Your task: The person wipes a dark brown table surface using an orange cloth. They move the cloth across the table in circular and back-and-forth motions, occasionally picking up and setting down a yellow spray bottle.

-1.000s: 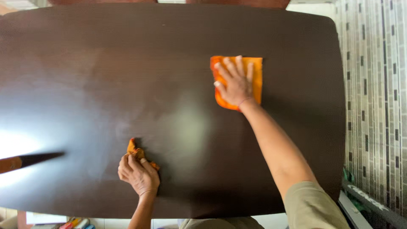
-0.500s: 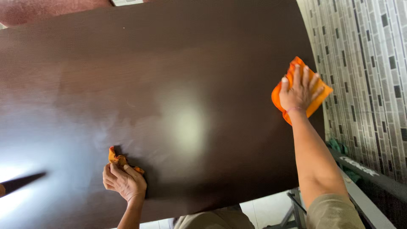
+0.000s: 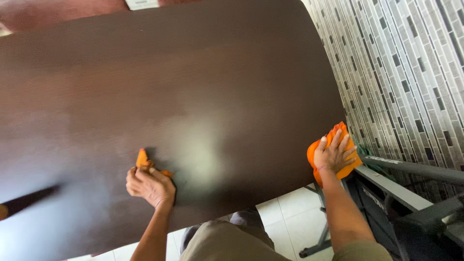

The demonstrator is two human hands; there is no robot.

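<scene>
right hand slid orange cloth to table corner.

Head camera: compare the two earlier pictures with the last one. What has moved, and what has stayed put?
The right hand has slid its flat orange cloth from the middle of the dark table out to the near right corner, towards the tiled wall. The left hand stays near the front edge, still gripping a bunched orange cloth.

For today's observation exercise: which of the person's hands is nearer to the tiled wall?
Right. The right hand presses a flat orange cloth at the table corner beside the tiled wall. The left hand grips a bunched orange cloth farther away, near the table's front edge.
</scene>
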